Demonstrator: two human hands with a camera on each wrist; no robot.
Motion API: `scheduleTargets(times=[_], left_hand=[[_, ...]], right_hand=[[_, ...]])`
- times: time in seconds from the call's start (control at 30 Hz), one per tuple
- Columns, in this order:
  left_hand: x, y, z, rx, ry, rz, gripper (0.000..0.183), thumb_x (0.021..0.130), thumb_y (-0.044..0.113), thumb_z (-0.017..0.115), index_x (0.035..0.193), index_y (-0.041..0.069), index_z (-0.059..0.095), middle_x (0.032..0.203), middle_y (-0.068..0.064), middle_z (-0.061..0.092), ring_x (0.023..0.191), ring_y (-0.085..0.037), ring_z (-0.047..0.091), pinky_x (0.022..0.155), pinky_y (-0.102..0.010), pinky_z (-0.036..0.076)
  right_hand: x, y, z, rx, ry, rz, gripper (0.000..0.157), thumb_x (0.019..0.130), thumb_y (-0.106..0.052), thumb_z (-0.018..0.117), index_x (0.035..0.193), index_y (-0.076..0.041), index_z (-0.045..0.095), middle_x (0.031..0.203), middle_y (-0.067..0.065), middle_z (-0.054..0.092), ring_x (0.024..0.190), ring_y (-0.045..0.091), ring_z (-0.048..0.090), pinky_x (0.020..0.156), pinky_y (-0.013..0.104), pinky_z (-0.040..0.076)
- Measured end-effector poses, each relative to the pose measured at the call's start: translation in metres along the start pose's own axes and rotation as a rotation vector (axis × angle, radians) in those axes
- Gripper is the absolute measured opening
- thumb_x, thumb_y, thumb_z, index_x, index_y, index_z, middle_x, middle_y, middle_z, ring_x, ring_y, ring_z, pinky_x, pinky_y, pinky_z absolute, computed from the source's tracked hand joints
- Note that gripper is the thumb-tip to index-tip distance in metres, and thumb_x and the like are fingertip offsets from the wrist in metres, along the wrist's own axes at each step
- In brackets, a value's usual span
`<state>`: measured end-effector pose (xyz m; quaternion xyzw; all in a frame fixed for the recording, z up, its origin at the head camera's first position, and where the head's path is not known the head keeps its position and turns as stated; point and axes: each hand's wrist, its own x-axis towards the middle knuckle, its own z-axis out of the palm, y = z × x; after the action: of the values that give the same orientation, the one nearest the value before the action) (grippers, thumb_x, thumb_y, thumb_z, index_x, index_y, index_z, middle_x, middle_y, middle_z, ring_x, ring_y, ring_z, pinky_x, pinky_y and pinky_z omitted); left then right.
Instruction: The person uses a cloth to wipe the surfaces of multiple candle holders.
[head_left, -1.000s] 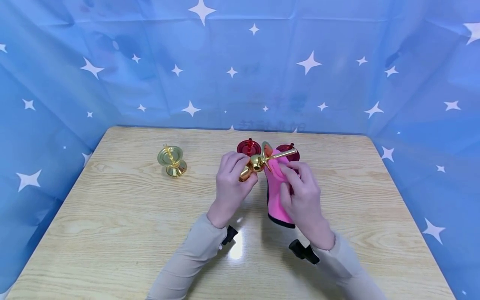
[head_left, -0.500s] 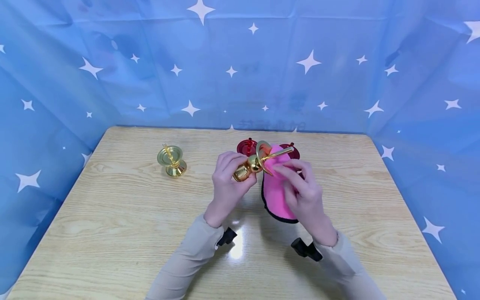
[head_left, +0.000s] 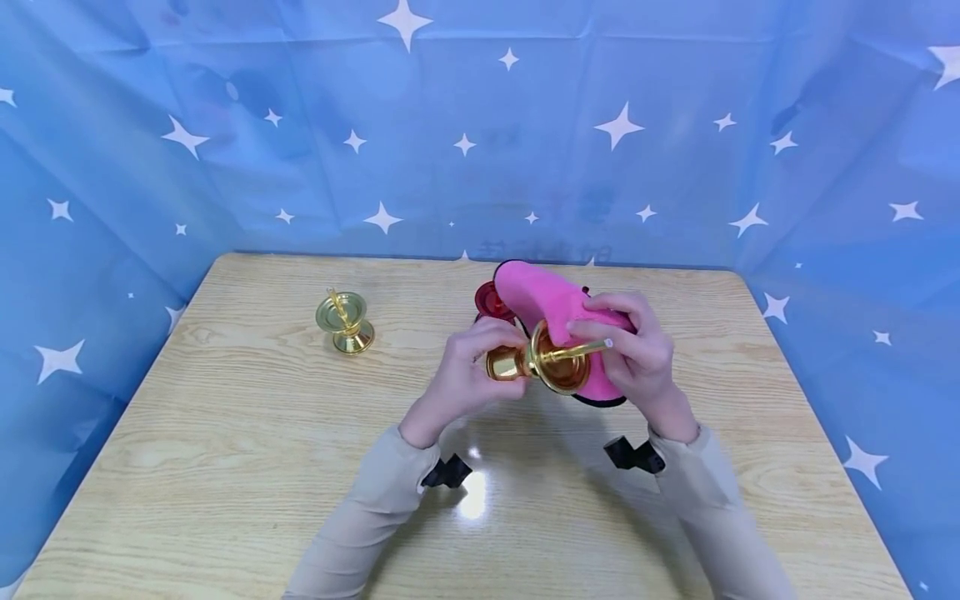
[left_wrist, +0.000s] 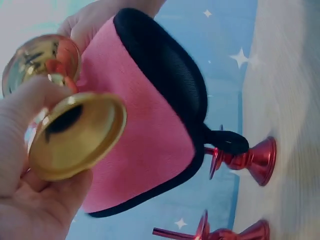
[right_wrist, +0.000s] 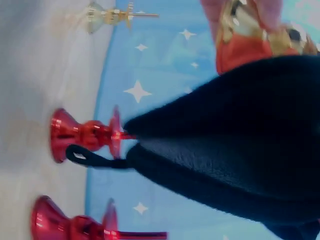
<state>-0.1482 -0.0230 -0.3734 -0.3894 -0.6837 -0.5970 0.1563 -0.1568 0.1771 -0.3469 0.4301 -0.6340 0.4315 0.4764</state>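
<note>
My left hand (head_left: pixel 480 362) grips the base end of a gold candle holder (head_left: pixel 562 367), which lies tilted sideways with its dish and thin central stem toward the right. In the left wrist view its round foot (left_wrist: pixel 82 132) faces the camera between thumb and fingers. My right hand (head_left: pixel 637 350) pinches a pink cloth (head_left: pixel 547 296) with black edging and a dark underside. The cloth lies against the holder's dish. Some of the right fingers are hidden by the cloth. In the right wrist view the dark side of the cloth (right_wrist: pixel 240 145) covers much of the frame.
Two red candle holders stand at the back of the wooden table (head_left: pixel 225 467): one red holder (head_left: pixel 491 300) partly hidden by the cloth, another red holder (right_wrist: pixel 75 222) in the right wrist view. Another gold holder (head_left: pixel 345 321) stands at the left. A blue starry curtain (head_left: pixel 300 167) surrounds the table.
The gold holder has turned so its dish faces more toward me. The right hand has moved right, and the cloth has swung from hanging down to extending up and left.
</note>
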Motion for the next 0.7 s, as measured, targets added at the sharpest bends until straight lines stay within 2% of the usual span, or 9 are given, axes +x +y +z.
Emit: scheduleTargets(times=[0.1,0.13,0.23,0.33,0.43,0.57,0.6,0.7], left_hand=[[0.004,0.013,-0.002,-0.061,-0.053,-0.022,0.029,0.06,-0.01,0.075,0.088,-0.007,0.067,0.088,-0.018,0.065,0.088,-0.025,0.058,0.079,-0.032,0.049],[0.005,0.014,-0.002,-0.069,-0.066,-0.023,0.028,0.06,-0.01,0.075,0.087,-0.007,0.066,0.088,-0.018,0.064,0.086,-0.024,0.058,0.076,-0.031,0.05],[0.003,0.004,-0.001,-0.083,-0.096,-0.02,0.025,0.062,-0.006,0.075,0.086,-0.005,0.067,0.087,-0.014,0.064,0.084,-0.02,0.057,0.071,-0.029,0.049],[0.0,-0.01,0.002,-0.08,-0.093,-0.013,0.025,0.063,-0.001,0.077,0.087,-0.001,0.068,0.089,-0.009,0.065,0.085,-0.017,0.057,0.073,-0.029,0.049],[0.002,-0.002,0.003,-0.072,-0.044,-0.002,0.026,0.062,-0.004,0.076,0.087,-0.003,0.067,0.089,-0.013,0.065,0.088,-0.021,0.058,0.075,-0.031,0.049],[0.006,0.015,0.002,-0.013,0.065,0.01,0.028,0.059,-0.01,0.073,0.086,-0.008,0.065,0.088,-0.019,0.064,0.088,-0.028,0.058,0.077,-0.031,0.049],[0.007,0.015,0.002,0.005,0.096,0.011,0.029,0.059,-0.011,0.073,0.087,-0.008,0.065,0.088,-0.02,0.065,0.088,-0.029,0.058,0.077,-0.032,0.049],[0.005,0.002,0.006,0.082,0.188,0.01,0.029,0.059,-0.008,0.076,0.087,-0.006,0.066,0.088,-0.018,0.066,0.089,-0.03,0.057,0.08,-0.032,0.047]], right_hand=[[0.008,0.001,-0.002,0.051,-0.057,-0.053,0.029,0.095,-0.007,0.049,0.074,0.001,0.069,0.087,0.026,0.057,0.08,0.035,0.054,0.086,0.024,0.046],[0.01,0.001,-0.002,0.059,-0.074,-0.066,0.03,0.095,-0.008,0.049,0.074,0.0,0.069,0.087,0.026,0.057,0.08,0.036,0.053,0.086,0.024,0.046],[0.014,0.0,-0.003,0.073,-0.108,-0.095,0.031,0.096,-0.011,0.05,0.074,0.0,0.068,0.087,0.025,0.056,0.079,0.036,0.051,0.087,0.024,0.045],[0.018,0.0,-0.003,0.071,-0.125,-0.109,0.031,0.097,-0.011,0.049,0.075,0.0,0.068,0.088,0.025,0.055,0.078,0.035,0.051,0.086,0.023,0.045],[0.018,0.001,-0.005,0.046,-0.135,-0.1,0.029,0.096,-0.009,0.049,0.076,0.0,0.069,0.089,0.026,0.055,0.079,0.036,0.051,0.086,0.023,0.045],[0.013,0.001,-0.009,-0.038,-0.15,-0.053,0.028,0.096,-0.01,0.05,0.078,0.0,0.069,0.089,0.026,0.056,0.08,0.037,0.052,0.084,0.022,0.044],[0.012,0.0,-0.01,-0.069,-0.159,-0.032,0.028,0.096,-0.01,0.049,0.079,-0.001,0.069,0.089,0.025,0.057,0.08,0.036,0.053,0.081,0.022,0.043],[0.009,-0.005,-0.013,-0.159,-0.216,0.05,0.027,0.095,-0.004,0.044,0.082,-0.001,0.069,0.092,0.024,0.058,0.083,0.035,0.054,0.074,0.025,0.042]])
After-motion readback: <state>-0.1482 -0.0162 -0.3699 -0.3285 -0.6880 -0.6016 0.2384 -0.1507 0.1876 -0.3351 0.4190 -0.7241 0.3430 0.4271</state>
